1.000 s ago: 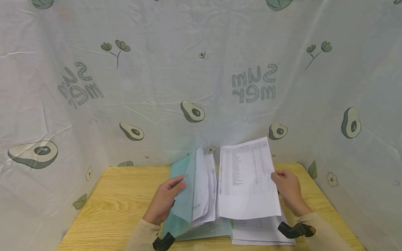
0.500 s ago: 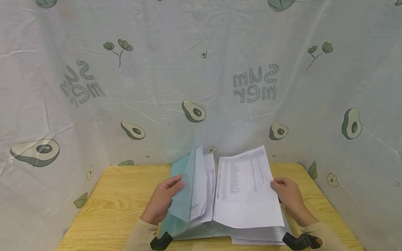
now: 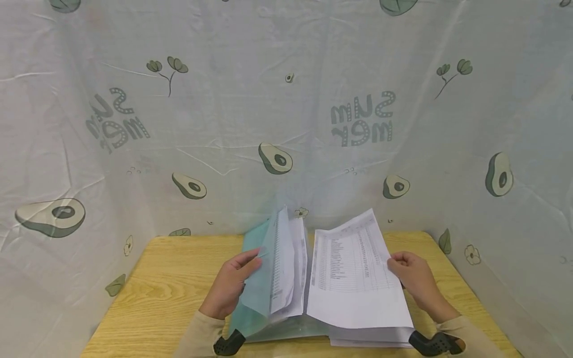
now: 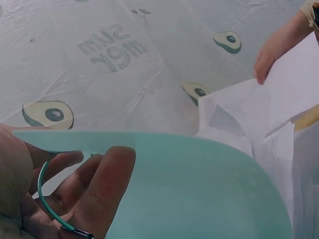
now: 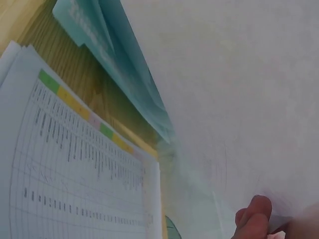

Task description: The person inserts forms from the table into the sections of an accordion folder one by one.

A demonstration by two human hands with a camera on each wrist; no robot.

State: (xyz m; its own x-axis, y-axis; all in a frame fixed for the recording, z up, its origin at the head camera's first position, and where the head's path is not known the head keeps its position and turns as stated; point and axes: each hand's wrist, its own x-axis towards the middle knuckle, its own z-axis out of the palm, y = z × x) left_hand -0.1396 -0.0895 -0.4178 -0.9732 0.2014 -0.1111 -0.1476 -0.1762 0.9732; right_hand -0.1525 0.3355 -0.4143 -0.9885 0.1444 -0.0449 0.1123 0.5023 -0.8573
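Note:
My left hand point(image 3: 228, 288) pinches the raised cover of a translucent teal document folder point(image 3: 257, 293) by its edge. In the left wrist view the teal cover point(image 4: 199, 184) passes between thumb and fingers. Several printed sheets point(image 3: 291, 288) stand tilted inside the folder, behind that cover. My right hand point(image 3: 416, 278) pinches the right edge of a loose printed sheet point(image 3: 353, 298), which is tilted and bowed, its table of text facing me. Its blank back point(image 5: 234, 99) fills much of the right wrist view.
Beneath the held sheet lies a stack of papers point(image 3: 371, 338) on the wooden table point(image 3: 179, 278); the right wrist view shows a table with a coloured header on its top page point(image 5: 84, 149). A curtain printed with avocados point(image 3: 286, 114) surrounds the table's back and sides.
The sheet in my right hand has come down and tilted back, covering more of the stack. My right hand has shifted slightly down and right. The left hand keeps its hold on the cover.

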